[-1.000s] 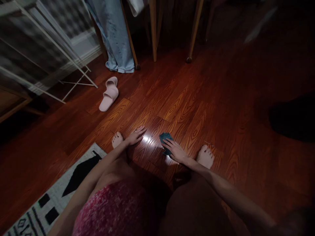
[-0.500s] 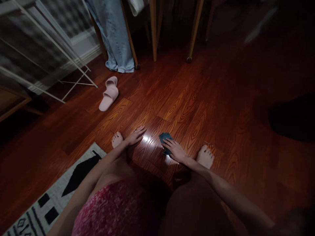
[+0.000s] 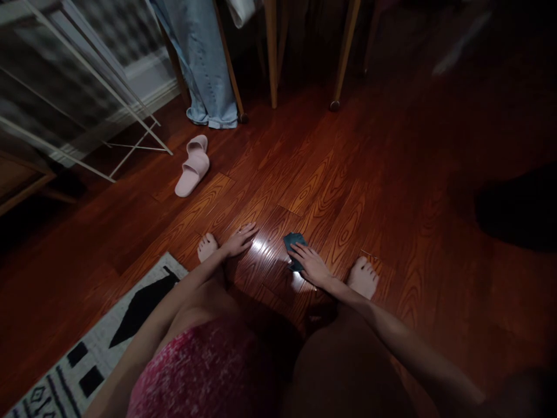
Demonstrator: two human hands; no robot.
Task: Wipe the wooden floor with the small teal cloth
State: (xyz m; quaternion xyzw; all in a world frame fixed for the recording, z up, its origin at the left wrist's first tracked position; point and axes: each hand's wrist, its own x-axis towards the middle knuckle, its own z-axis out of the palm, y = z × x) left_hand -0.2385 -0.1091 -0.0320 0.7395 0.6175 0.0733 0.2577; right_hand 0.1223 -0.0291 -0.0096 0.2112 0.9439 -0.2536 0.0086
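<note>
"Much shifted?"
"Little: my right hand, laid flat and unclenched over the thin, creased teal cloth, had slid slightly rightward with it across the glossy, swirl-grained wooden floor."
"And the other?"
"My left hand stayed put, fingers outstretched, holding nothing."

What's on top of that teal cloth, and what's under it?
The right hand lies flat on the teal cloth, covering part of it. Glossy wood-plank floor shows around the cloth's edges; anything directly beneath the cloth is hidden.
</note>
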